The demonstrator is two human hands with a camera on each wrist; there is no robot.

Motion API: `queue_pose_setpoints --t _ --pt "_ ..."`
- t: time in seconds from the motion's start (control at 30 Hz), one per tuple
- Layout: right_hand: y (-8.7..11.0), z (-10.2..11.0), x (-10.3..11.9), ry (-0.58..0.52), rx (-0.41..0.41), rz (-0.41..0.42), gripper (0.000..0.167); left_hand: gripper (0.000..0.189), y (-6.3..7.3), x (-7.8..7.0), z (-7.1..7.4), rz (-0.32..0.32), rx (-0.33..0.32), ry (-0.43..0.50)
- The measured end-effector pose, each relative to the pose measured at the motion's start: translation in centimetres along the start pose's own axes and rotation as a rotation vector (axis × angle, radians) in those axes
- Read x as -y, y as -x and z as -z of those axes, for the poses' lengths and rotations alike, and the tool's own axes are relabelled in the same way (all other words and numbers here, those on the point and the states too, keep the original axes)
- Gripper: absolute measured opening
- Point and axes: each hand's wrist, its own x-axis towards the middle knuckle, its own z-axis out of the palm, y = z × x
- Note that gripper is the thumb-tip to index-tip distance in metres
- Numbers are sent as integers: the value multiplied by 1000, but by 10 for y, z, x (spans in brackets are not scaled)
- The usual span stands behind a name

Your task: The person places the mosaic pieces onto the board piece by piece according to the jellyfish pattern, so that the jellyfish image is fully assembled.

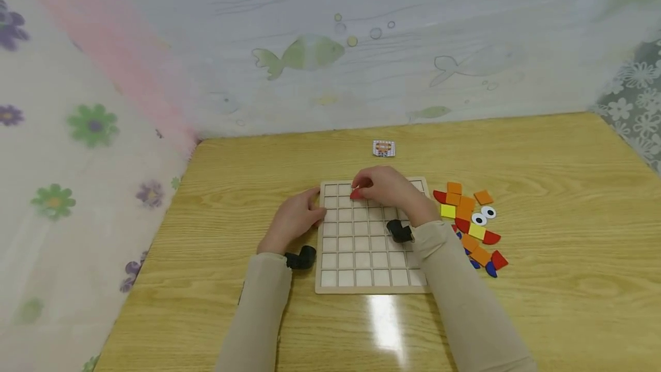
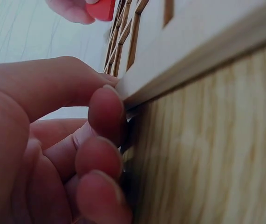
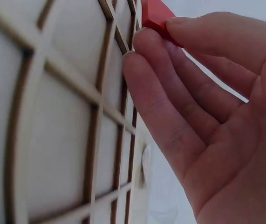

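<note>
A wooden grid board (image 1: 372,290) with a raised frame and square cells lies on the table. My right hand (image 1: 387,188) is over its upper part, pinching a red curved-edged tile (image 1: 356,193) between thumb and fingers. In the right wrist view the red tile (image 3: 157,17) is at the fingertips, close by the grid bars, with the other fingers stretched beside it. My left hand (image 1: 295,217) holds the board's left edge near the upper corner. The left wrist view shows the left hand's thumb and curled fingers (image 2: 105,112) against the frame's edge.
Right of the board lies a loose cluster of orange squares (image 1: 466,206), yellow squares (image 1: 448,211), red and blue curved pieces (image 1: 492,269) and two round eye tiles (image 1: 488,212). A small picture card (image 1: 384,148) lies behind the board. Patterned sheets (image 1: 310,96) rise behind the table.
</note>
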Motion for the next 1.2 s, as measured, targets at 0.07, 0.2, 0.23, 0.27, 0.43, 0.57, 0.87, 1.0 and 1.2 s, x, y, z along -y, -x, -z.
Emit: queue_pose_setpoints --t 0.07,0.2,0.23,0.27,0.43,0.57,0.87,1.0,1.2 --pt "-2 -3 2 14 -6 10 13 59 1 0 0 7 0 4" --pt "-3 -7 8 32 -18 34 12 59 2 -1 1 15 -3 10" --pt "-3 -8 10 33 -21 41 12 58 2 -1 1 17 -3 12" --pt "-3 -9 11 33 -26 43 11 58 2 -1 1 19 -2 13" --pt "-2 -14 18 45 -41 52 10 58 2 1 0 18 3 9" --pt "-2 -16 21 51 -39 21 7 58 1 1 0 13 3 9" --pt "-4 -18 21 129 -54 73 9 58 -1 1 0 -11 -7 -3" --pt "-2 -18 20 88 -51 62 11 59 -1 2 0 -14 -9 -4" --pt "6 -13 14 8 -49 56 13 59 1 1 1 -3 -4 0"
